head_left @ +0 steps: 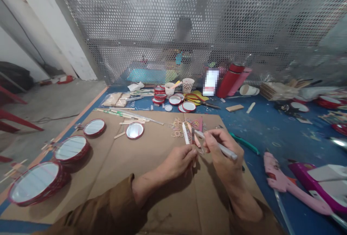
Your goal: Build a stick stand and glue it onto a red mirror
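Note:
My left hand (176, 161) pinches a narrow craft stick (193, 136) whose upper part looks dark. Held like a pen in my right hand (226, 155) is a pale marker (228, 152), its front end close beside the stick; whether they touch I cannot tell. Just beyond my hands lie a white pen (185, 133) and a heap of coloured rubber bands (176, 128). All of this is over a brown cardboard sheet (114, 184). To the left on it stand several red-rimmed round pieces with pale faces, such as a large drum-like one (36, 184).
A pink glue gun (273, 171) and a teal-handled tool (245, 142) lie at right, near a purple-and-white object (320, 180). Behind stand paper cups (188, 85), a red bottle (230, 81) and a lit phone (210, 82). A perforated metal screen (151, 18) borders the back.

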{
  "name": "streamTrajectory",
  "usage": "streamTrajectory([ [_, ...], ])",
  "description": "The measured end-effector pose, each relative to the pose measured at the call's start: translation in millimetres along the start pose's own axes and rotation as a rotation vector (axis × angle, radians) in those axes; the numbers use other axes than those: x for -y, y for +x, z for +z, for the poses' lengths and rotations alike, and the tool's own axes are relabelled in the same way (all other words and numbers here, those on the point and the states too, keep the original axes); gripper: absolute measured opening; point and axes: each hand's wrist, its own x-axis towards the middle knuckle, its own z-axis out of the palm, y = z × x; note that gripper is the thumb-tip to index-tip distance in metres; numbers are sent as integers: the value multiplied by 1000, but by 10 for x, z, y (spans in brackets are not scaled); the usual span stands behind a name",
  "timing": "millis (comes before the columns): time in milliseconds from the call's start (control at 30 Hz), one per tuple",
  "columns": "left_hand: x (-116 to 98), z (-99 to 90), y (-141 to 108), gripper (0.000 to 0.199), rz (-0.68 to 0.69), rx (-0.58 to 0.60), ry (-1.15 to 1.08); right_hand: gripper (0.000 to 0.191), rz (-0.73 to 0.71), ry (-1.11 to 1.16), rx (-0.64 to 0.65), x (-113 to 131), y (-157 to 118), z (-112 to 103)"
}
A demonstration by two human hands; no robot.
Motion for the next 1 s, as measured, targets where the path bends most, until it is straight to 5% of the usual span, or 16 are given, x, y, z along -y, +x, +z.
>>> streamTrajectory([
  [1000,29,1,0,38,-2,4,-10,23,-9,-25,-13,50,2,-8],
])
